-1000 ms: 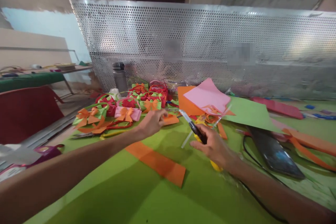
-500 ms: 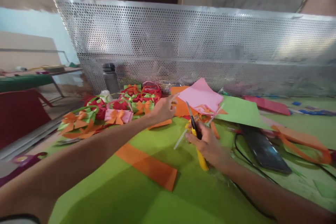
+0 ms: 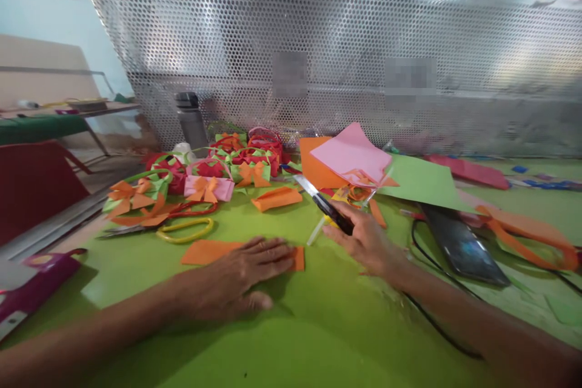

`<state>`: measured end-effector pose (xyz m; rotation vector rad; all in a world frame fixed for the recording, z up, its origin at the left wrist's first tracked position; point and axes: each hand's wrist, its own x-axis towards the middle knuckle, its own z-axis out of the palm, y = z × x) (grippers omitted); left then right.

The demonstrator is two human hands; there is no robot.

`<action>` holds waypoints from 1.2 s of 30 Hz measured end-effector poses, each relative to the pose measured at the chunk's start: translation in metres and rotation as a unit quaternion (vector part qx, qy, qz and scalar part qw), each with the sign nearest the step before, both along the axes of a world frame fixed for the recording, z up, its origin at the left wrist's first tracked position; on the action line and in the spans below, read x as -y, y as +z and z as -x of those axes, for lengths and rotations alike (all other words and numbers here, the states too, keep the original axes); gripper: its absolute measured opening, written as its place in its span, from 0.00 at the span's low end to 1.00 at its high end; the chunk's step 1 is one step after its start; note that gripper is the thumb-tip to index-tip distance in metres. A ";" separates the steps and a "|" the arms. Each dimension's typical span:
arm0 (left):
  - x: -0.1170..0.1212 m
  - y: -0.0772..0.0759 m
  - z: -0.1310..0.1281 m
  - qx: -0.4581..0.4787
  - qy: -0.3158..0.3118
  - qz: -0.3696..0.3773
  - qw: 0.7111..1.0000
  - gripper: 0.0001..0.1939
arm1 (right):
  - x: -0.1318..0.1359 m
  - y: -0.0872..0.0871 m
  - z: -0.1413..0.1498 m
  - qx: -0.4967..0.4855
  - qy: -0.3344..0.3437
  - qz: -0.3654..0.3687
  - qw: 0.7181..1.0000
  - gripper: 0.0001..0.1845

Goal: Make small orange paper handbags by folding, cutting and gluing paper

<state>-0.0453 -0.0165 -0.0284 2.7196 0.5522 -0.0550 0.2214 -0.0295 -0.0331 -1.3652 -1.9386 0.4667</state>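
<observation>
Green tabletop (image 3: 327, 339): orange paper strip (image 3: 207, 252) lies partly under left hand (image 3: 248, 270), fingers extended; right hand (image 3: 370, 239) grips knife (image 3: 334, 213), whose bared blade (image 3: 307, 185) could nick left fingers if swung carelessly.

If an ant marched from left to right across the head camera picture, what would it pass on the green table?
Purple object, yellow loop, left hand, black-handled knife, dark phone.
</observation>
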 end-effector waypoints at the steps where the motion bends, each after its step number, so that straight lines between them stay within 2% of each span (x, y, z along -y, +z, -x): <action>1: -0.003 -0.002 0.002 -0.005 0.023 -0.010 1.000 0.33 | 0.000 0.003 -0.001 0.041 -0.008 0.010 0.999 0.10; 5: -0.011 -0.010 0.009 -0.010 0.064 -0.037 0.997 0.32 | -0.006 0.005 -0.006 0.167 -0.045 0.049 0.984 0.08; 8: -0.010 -0.012 0.011 -0.005 0.063 -0.045 0.997 0.33 | -0.013 0.000 -0.010 0.201 -0.066 0.058 0.976 0.07; 11: -0.009 -0.013 0.010 0.007 0.060 -0.048 0.997 0.33 | -0.015 -0.003 -0.008 0.230 -0.075 0.066 0.968 0.11; 21: -0.012 -0.023 0.017 -0.001 0.070 -0.060 0.996 0.34 | 0.007 0.000 0.013 0.283 -0.039 0.078 0.955 0.22; 27: -0.009 -0.018 0.018 0.021 0.061 -0.035 0.997 0.35 | 0.011 0.005 0.018 0.299 -0.039 0.106 0.948 0.21; 36: -0.011 -0.018 0.021 0.010 0.077 -0.037 0.996 0.36 | 0.022 0.009 0.016 0.323 -0.033 0.107 0.940 0.14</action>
